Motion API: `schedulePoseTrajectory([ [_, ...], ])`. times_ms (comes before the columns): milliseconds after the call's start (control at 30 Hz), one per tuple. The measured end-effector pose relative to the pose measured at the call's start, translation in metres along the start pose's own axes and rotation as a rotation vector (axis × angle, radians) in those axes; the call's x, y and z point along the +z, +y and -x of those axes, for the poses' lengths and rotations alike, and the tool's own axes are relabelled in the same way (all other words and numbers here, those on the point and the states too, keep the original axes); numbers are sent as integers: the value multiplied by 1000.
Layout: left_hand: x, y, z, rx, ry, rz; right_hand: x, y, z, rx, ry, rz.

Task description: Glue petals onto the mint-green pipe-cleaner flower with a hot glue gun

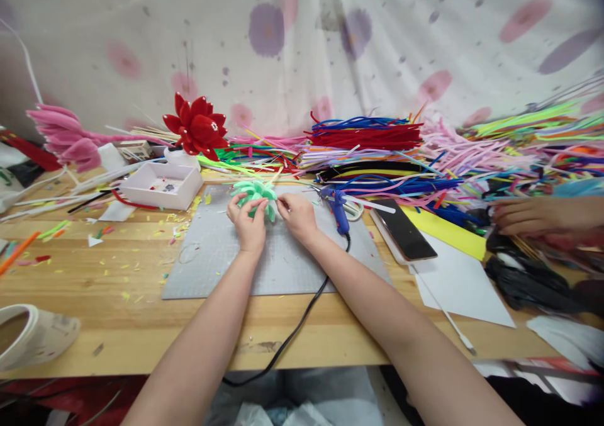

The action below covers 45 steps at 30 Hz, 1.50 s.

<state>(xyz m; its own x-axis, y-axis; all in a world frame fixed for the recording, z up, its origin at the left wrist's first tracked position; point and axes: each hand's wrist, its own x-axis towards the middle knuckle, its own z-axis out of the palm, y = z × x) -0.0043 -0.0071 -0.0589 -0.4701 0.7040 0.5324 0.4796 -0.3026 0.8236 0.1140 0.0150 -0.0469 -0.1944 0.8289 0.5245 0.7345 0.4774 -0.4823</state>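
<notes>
A mint-green pipe-cleaner flower (pixel 257 190) with several curved petals is held above the grey cutting mat (pixel 207 269). My left hand (pixel 250 228) is closed around its near left side, fingers among the petals. At the flower's right edge, my right hand (pixel 298 217) is closed in a pinch; whether it grips a petal or some small piece is hidden by the fingers. Just right of that hand, a blue hot glue gun (pixel 336 209) lies on the mat, a white glue stick (pixel 370 203) poking out of it.
Bundles of coloured pipe cleaners (pixel 368 138) line the back. A red flower (pixel 198 127) stands behind a white box (pixel 163 185). At right are a phone (pixel 409 229), white paper (pixel 460 281) and another person's hand (pixel 533 215). The glue gun's black cord (pixel 302 325) crosses the front edge; a tape roll (pixel 38 336) sits left.
</notes>
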Motion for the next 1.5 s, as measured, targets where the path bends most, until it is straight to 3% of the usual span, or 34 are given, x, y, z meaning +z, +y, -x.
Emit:
schedulePoseTrajectory([
  [500,2,-4,-4,-44,130,-2,13,-19,-8,6,57,6],
  [1500,8,-11,-5,-121,143,138,18,-24,-8,-23,94,62],
])
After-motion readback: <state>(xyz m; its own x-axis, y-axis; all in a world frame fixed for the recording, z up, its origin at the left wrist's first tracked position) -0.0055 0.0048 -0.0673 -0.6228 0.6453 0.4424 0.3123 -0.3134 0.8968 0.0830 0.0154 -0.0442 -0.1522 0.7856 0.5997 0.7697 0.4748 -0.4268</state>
